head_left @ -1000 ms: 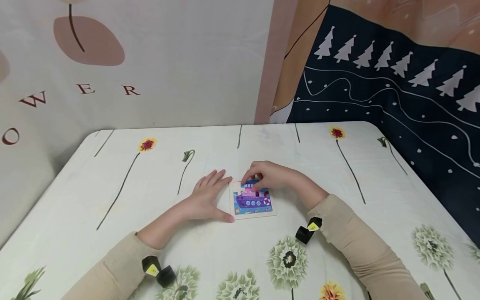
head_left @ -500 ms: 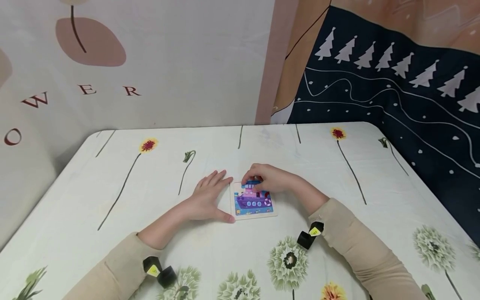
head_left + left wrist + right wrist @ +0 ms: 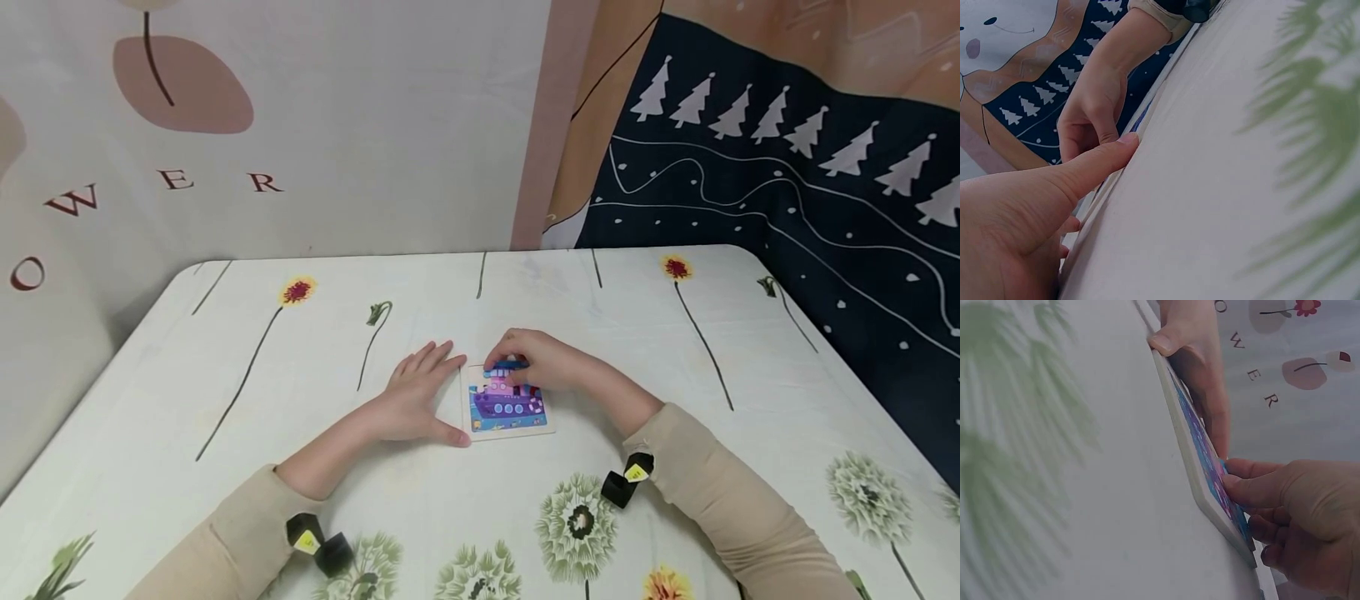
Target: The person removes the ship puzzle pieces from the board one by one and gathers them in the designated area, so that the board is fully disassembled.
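A small jigsaw puzzle board (image 3: 513, 433) with a cream border lies mid-table, showing a purple and pink ship on blue water. My left hand (image 3: 408, 404) lies flat along its left side, fingers spread, thumb tip at the near-left corner. At the board's far edge, my right hand (image 3: 546, 360) pinches a blue-topped puzzle piece (image 3: 507, 365) between thumb and fingers. In the right wrist view, the fingertips (image 3: 1235, 481) sit on the board's picture face; the fingers partly cover the piece. The left wrist view has the left thumb (image 3: 1125, 140) right at the board's edge.
A white cloth with printed flowers (image 3: 579, 518) covers the table. Behind it hangs a pale lettered curtain (image 3: 375, 125), with a dark tree-patterned cloth (image 3: 720, 175) at the right. Black wrist cameras (image 3: 318, 543) sit on both beige sleeves.
The right wrist and sleeve have shifted slightly down and right, while the right fingers keep pinching at the board's far edge. The left hand and the board stay in place.
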`<state>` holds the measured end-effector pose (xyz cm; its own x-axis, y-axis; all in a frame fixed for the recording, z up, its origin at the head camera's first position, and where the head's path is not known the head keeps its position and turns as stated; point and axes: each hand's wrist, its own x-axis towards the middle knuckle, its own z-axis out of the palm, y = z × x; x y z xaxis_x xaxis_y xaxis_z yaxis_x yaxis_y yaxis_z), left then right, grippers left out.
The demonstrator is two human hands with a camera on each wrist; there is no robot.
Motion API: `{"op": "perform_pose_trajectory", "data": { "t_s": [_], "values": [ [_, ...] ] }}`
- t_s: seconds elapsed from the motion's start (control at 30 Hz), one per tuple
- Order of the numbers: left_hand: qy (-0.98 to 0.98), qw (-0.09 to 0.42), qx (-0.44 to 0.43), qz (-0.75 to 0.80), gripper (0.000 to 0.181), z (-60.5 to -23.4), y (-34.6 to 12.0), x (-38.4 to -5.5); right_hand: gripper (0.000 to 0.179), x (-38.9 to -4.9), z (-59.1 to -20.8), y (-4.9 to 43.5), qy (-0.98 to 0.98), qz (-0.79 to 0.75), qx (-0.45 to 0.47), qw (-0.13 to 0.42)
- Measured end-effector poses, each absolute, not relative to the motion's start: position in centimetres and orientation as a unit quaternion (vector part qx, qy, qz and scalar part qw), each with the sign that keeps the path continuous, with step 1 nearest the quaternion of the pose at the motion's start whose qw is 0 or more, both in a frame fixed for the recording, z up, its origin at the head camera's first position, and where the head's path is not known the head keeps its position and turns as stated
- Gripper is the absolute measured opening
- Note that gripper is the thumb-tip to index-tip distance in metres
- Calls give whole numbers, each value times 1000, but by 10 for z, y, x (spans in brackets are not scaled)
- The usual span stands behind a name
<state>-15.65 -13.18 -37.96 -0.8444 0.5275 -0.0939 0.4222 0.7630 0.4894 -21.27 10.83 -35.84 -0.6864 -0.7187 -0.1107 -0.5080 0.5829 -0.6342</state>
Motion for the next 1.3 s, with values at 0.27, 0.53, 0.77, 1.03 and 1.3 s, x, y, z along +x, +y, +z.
{"op": "perform_pose_trajectory", "data": {
  "t_s": [0.27,0.53,0.77,1.03,1.3],
  "values": [
    [932,112,254,231,113,-380,-132,-157,28,-211,-362,109,876,-291,-354,153],
    [932,112,254,233,113,-380,-132,-156,32,-205,-364,108,878,-318,-336,122],
    [932,111,255,231,113,-380,-131,-156,29,-205,-364,114,863,-367,-323,130],
    [933,112,254,227,113,-379,-131,-156,28,-205,-366,118,858,-381,-326,114],
    [934,111,254,227,113,-380,-132,-156,22,-207,-353,124,850,-430,-287,99]
  ]
}}
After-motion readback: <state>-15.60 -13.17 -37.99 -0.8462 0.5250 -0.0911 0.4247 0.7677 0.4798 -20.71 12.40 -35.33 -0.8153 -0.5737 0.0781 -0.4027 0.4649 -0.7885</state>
